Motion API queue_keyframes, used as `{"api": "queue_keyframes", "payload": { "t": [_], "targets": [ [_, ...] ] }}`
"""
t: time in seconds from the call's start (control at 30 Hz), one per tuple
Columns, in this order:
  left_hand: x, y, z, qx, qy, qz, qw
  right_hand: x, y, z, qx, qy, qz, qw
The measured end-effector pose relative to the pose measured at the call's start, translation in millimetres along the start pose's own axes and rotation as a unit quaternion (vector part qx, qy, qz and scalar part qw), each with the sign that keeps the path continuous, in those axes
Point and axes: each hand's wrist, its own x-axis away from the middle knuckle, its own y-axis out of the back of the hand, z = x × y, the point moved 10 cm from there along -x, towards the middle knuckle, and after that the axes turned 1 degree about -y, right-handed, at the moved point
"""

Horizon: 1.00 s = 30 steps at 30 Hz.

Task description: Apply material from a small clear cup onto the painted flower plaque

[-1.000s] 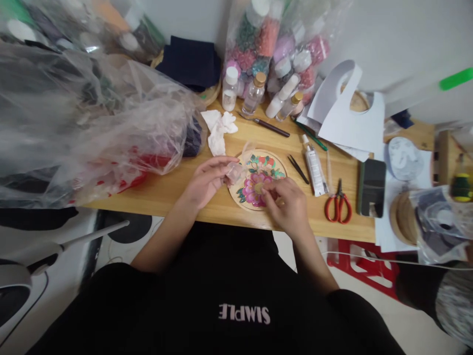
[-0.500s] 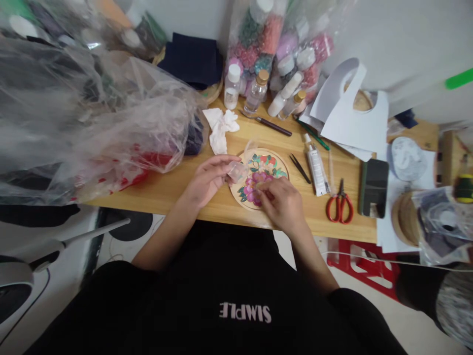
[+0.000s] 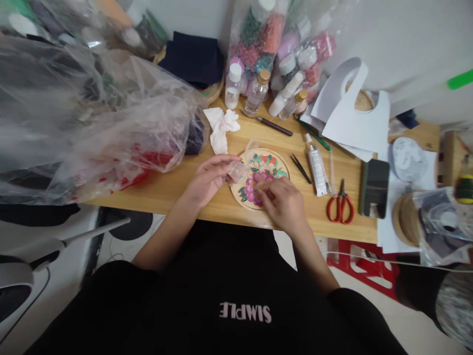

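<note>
My left hand (image 3: pixel 210 180) is closed on a small clear plastic bag (image 3: pixel 238 170), held above the left edge of a round wooden disc. On that disc (image 3: pixel 242 201) is a colourful flower picture with a purple bloom (image 3: pixel 254 185), green leaves and orange-red shapes. Over the right part of the flower, my right hand (image 3: pixel 283 199) has its thumb and fingertips pinched together. Whatever is between those fingertips is too small or hidden to make out. Black tweezers (image 3: pixel 301 168) lie on the table to the right of the disc.
Right of the disc lie a white glue tube (image 3: pixel 318 165), red-handled scissors (image 3: pixel 340 202) and a phone (image 3: pixel 375 188). Behind are a brown-handled tool (image 3: pixel 275 126), crumpled tissue (image 3: pixel 220 129) and small bottles (image 3: pixel 257 91). A large plastic bag (image 3: pixel 92 118) covers the left side.
</note>
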Motion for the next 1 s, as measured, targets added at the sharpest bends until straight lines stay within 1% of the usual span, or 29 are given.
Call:
{"api": "queue_keyframes", "payload": {
  "t": [0.17, 0.3, 0.47, 0.53, 0.63, 0.7, 0.77, 0.87, 1.0],
  "targets": [
    [0.4, 1.5, 0.3, 0.0, 0.0, 0.0, 1.0, -0.6, -0.7, 0.8, 0.0, 0.001, 0.014, 1.0],
    [0.7, 1.2, 0.6, 0.0, -0.001, -0.002, 1.0, -1.2, 1.7, 2.8, -0.001, 0.006, 0.006, 1.0],
    [0.1, 0.8, 1.0, 0.003, 0.001, -0.008, 1.0, -1.4, 2.7, -2.4, 0.004, -0.01, -0.006, 1.0],
    [-0.1, 1.1, 0.6, 0.003, -0.001, -0.01, 1.0, -2.2, 7.8, -4.6, 0.006, -0.022, -0.02, 1.0],
    [0.3, 0.2, -0.7, -0.004, -0.005, -0.01, 1.0, -5.1, 22.8, -1.6, 0.002, -0.033, -0.054, 0.998],
    [1.0, -1.1, -1.6, -0.014, -0.005, -0.011, 1.0, -8.3, 32.8, 7.5, -0.02, -0.019, -0.074, 0.997],
    [1.9, -2.9, -2.4, -0.022, -0.004, -0.013, 1.0, -12.2, 37.8, 20.0, -0.05, 0.011, -0.08, 0.995],
    [3.0, -5.8, -3.7, -0.028, -0.001, -0.016, 0.999, -18.7, 31.6, 29.7, -0.051, 0.029, -0.061, 0.996],
    [3.2, -8.9, -3.6, -0.045, 0.005, -0.01, 0.999, -24.9, 16.2, 21.6, -0.013, -0.002, -0.031, 0.999]
  ]
}}
